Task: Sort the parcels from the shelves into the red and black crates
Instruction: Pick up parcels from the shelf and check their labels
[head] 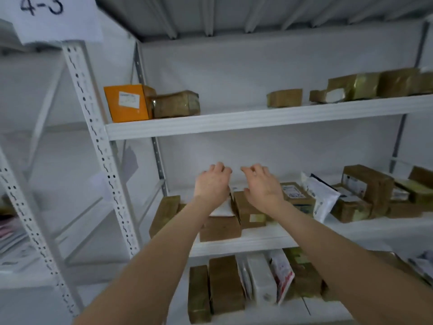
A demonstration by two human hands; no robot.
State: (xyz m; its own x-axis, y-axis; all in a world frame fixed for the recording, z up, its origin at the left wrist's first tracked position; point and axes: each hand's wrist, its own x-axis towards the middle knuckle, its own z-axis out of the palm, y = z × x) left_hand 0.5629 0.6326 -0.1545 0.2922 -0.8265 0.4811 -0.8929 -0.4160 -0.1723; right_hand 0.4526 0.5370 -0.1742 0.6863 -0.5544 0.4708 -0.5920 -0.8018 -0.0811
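Both bare arms reach up from the bottom of the frame to the middle shelf point(257, 241) at centre. The left hand point(212, 185) and the right hand point(263, 187) hang side by side, backs to the camera, with a small gap between them. Each grip is loose, the fingers bent downward and slack, with nothing closed inside either one. Just below the left hand a flat white parcel point(221, 210) lies on top of a brown box point(220, 229); the thumb may be brushing the white parcel's raised edge, though blur makes that hard to settle. Under the right wrist sits a second brown box point(249, 213) with a pale label, touching the first. Further right on the same shelf lie a white mailer bag point(324, 199) and more brown parcels. The upper shelf point(234, 124) carries an orange box point(126, 103) at its left end. At lower centre, upright parcels point(226, 285) stand on the lower shelf point(328, 308). A paper sign point(51, 15) reading 4-3 hangs at upper left.
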